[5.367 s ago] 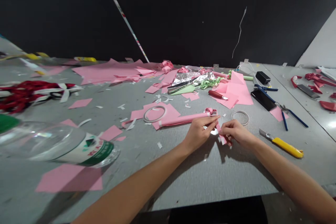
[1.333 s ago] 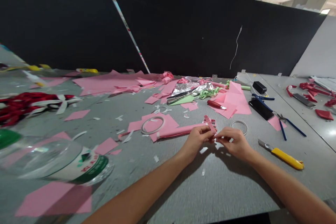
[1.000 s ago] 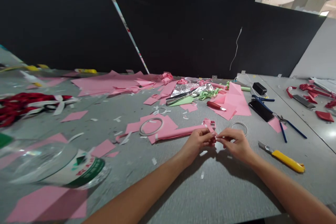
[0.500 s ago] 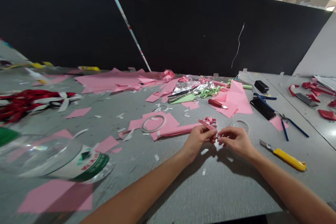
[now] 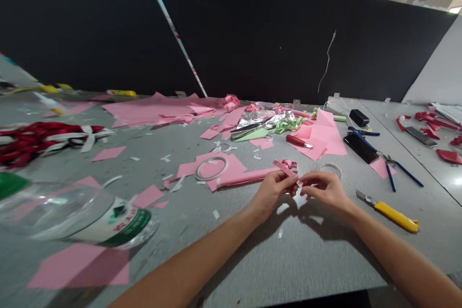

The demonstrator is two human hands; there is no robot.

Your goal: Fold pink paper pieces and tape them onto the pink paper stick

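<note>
My left hand [image 5: 272, 190] pinches a narrow pink paper strip [image 5: 285, 169] that slants up and left from its fingertips. My right hand [image 5: 324, 188] pinches the strip's lower end, fingertips almost touching the left hand's. Both hands hover just above the grey table [image 5: 252, 250]. Right behind them lies a rolled pink paper tube [image 5: 249, 177] with a curled pink end [image 5: 289, 164]. A thin tape ring [image 5: 329, 168] lies behind my right hand.
A yellow utility knife [image 5: 391, 204] lies to the right, with blue pliers [image 5: 397, 167] and a black phone [image 5: 360, 148] beyond. A second tape ring [image 5: 210, 168] rests on pink paper. A toppled plastic bottle [image 5: 79, 211] lies at the left. Scissors, foil and pink scraps crowd the back.
The pink strip has been turned from hanging down under my hands to pointing up and left. My hands stay together in the same spot; the view shifted slightly.
</note>
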